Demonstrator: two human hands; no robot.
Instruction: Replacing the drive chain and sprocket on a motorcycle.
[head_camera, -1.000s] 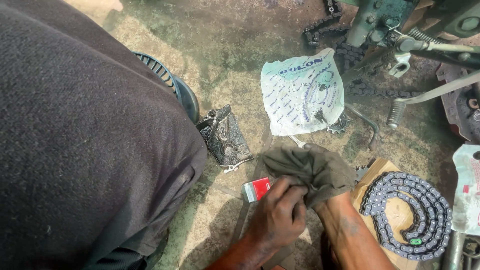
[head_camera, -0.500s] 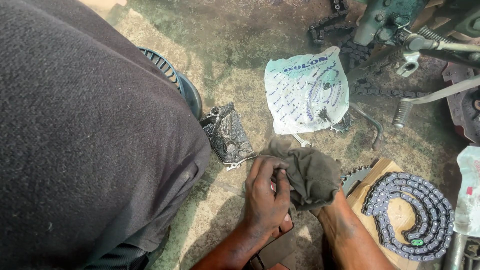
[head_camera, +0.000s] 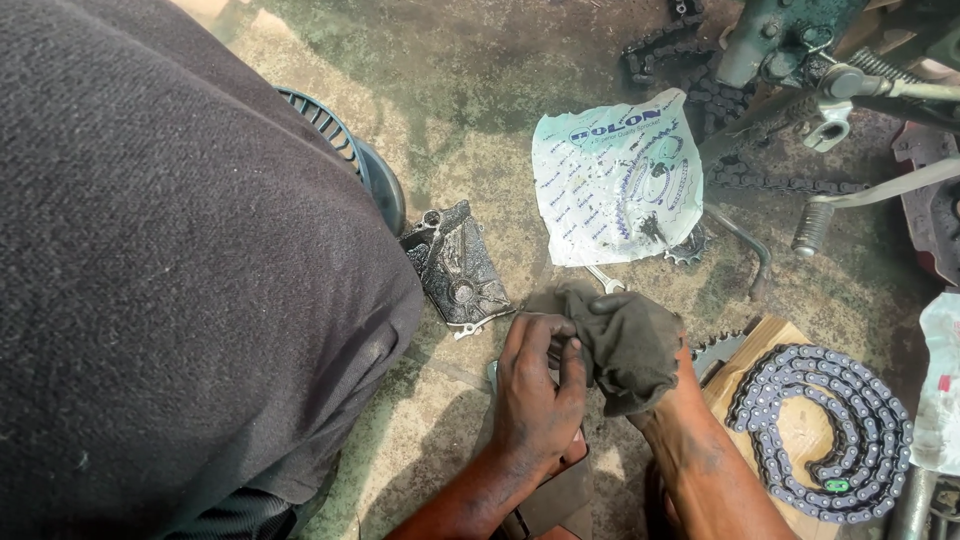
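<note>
My left hand (head_camera: 540, 390) is curled low in the middle of the view, its fingertips pinching the edge of a dark grey-green rag (head_camera: 630, 345). My right hand (head_camera: 668, 400) is mostly hidden under that rag and grips it from below, so only the wrist and forearm show. Both hands are close together just above the dirty concrete floor. Whatever is inside the rag cannot be seen. A toothed sprocket (head_camera: 715, 350) pokes out just right of the rag.
A coiled drive chain (head_camera: 830, 430) lies on cardboard (head_camera: 790, 440) at the right. A white printed plastic bag (head_camera: 610, 180) lies beyond the hands, a black metal cover (head_camera: 455, 265) to their left. Motorcycle parts and a footpeg (head_camera: 815, 225) stand top right. My trousered knee (head_camera: 180, 280) fills the left.
My left hand has moved up from a small red box on the floor to the rag and now pinches it. The red box is out of sight.
</note>
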